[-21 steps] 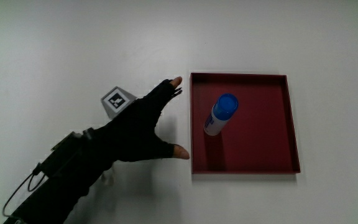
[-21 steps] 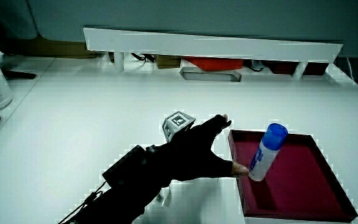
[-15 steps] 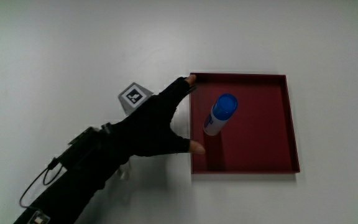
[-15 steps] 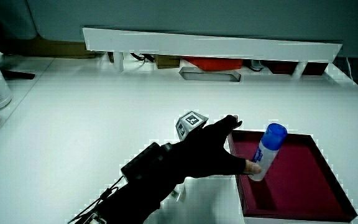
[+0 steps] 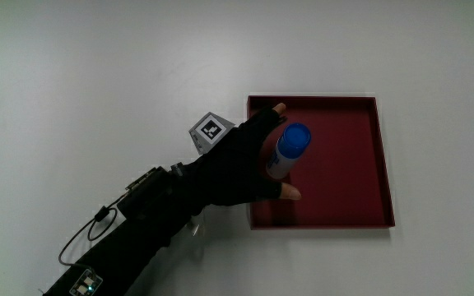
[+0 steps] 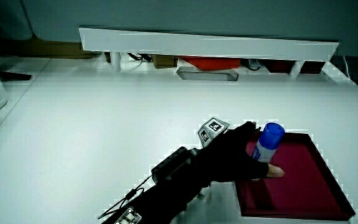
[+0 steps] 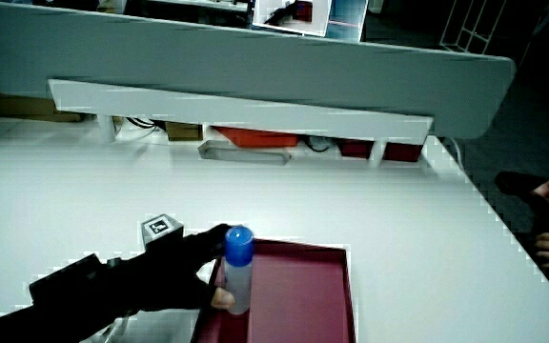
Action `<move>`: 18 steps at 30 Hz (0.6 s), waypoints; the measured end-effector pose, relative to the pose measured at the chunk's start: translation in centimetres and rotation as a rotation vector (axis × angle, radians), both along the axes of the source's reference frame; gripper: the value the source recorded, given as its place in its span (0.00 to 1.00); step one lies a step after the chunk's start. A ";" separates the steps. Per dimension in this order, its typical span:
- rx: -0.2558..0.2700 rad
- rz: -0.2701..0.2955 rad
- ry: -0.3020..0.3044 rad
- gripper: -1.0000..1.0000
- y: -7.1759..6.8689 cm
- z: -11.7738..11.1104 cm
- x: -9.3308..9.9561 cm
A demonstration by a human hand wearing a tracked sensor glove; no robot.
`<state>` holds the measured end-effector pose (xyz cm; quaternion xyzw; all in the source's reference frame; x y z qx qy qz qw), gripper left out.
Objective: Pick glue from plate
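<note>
Dark red plate (image 5: 360, 164) bearing the glue stick (image 5: 287, 151), upright with its blue cap uppermost and long axis vertical, standing between the spread thumb and fingers (image 5: 275, 112) of the gloved hand (image 5: 241, 160), which brackets its body but apparently grips nothing yet.

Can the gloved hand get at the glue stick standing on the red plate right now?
Probably yes. The hand is already over the plate's edge, fingers spread around the upright glue stick, and nothing else stands on the plate to block it.
</note>
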<state>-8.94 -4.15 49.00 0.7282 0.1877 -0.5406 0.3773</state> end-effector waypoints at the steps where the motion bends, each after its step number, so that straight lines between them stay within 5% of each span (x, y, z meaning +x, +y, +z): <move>1: 0.020 0.004 0.014 0.50 -0.1 0.3 0.4; 8: 0.066 -0.025 0.058 0.50 0.0 1.9 2.4; 18: 0.105 -0.066 0.045 0.50 0.2 2.4 3.2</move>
